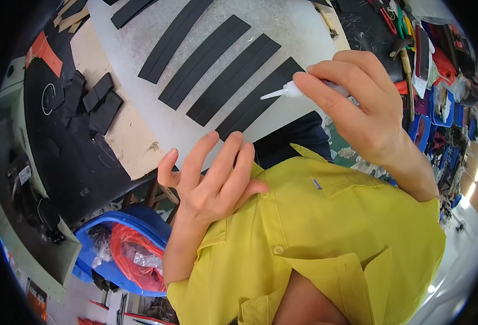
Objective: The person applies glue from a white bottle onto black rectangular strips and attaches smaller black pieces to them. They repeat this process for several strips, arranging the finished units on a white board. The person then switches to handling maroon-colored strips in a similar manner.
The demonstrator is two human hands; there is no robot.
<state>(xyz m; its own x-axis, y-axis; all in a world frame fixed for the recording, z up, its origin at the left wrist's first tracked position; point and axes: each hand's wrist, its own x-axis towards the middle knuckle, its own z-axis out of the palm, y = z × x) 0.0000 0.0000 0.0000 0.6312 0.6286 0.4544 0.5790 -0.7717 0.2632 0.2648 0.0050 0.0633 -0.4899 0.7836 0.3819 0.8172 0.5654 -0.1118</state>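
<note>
The right fingers are hiding much of the white, narrow-nozzled bottle; the view's top edge is cutting a long, flat black strip.

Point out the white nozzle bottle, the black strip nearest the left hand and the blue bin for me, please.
White nozzle bottle [293,89]: head view, broad base of its nozzle.
Black strip [247,112]: head view, middle of its upper face.
Blue bin [109,218]: head view, its rim.

This looks like a workshop: black strips ranged on a pale sheet, dark pieces heaped toward the counter's left edge, hand tools (some bright-handled) by its right edge, and filled blue bins beyond.
</note>
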